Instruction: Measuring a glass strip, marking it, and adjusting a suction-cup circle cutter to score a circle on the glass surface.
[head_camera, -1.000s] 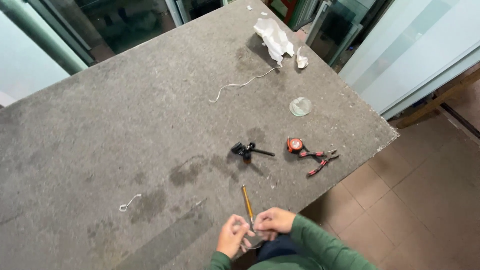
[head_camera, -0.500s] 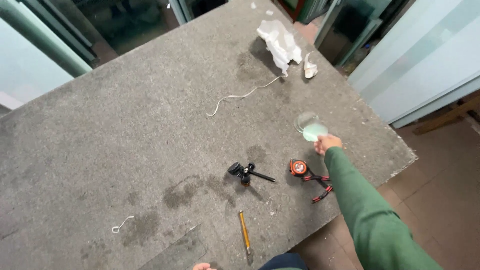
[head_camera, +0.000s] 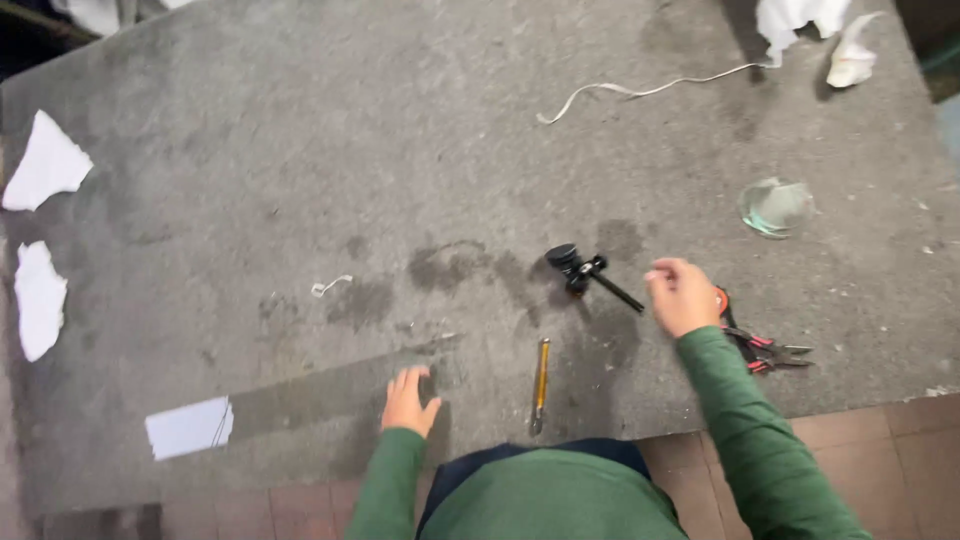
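My left hand (head_camera: 408, 400) lies flat on the grey stone table (head_camera: 250, 200) near its front edge, fingers spread, holding nothing. A slim brass-coloured pen-like tool (head_camera: 540, 383) lies just right of it. My right hand (head_camera: 683, 295) hovers with loosely curled fingers and nothing visible in it. It is between a small black tool (head_camera: 585, 272) on its left and red-handled pliers (head_camera: 765, 350) on its right, partly covering the pliers. A round clear glass piece (head_camera: 775, 207) lies farther back to the right, apart from both hands.
A white strip (head_camera: 640, 90) and crumpled white paper (head_camera: 800, 20) lie at the far right. Torn white pieces (head_camera: 45, 165) sit at the left edge, a white rectangle (head_camera: 190, 427) at the front left, a small white loop (head_camera: 330, 286) mid-table. Tiled floor (head_camera: 900, 450) borders the front edge.
My right hand, stretched out to the round glass piece half a second ago, has drawn back beside the pliers. My left hand has moved onto the table. The view has shifted left.
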